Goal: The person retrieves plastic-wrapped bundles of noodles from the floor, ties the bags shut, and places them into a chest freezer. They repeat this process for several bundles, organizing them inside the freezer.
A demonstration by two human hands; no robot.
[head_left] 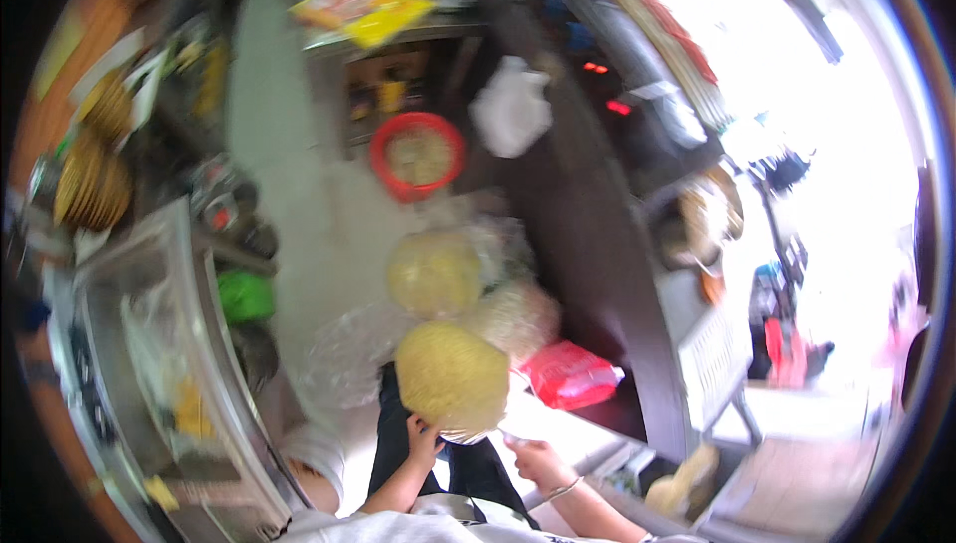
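Note:
A large round bundle of yellow, noodle-like food [451,374] is in front of my body, with a pale, shiny wrapping or rim along its lower edge. My left hand [423,440] has its bent fingers closed on the lower left edge of the bundle. To the right of that edge is my right hand [543,465], its fingers closed near a small whitish piece; blur hides what is in them. A second yellow bundle [434,272] in clear plastic lies just beyond, beside a bag of pale food [515,320].
A red basin [416,156] with pale contents stands on the floor farther off. A red packet [571,377] lies to the right, near a dark bench [597,244]. At left stands a glass-sided cabinet [189,344]. Clear plastic [344,354] spreads left of the bundles.

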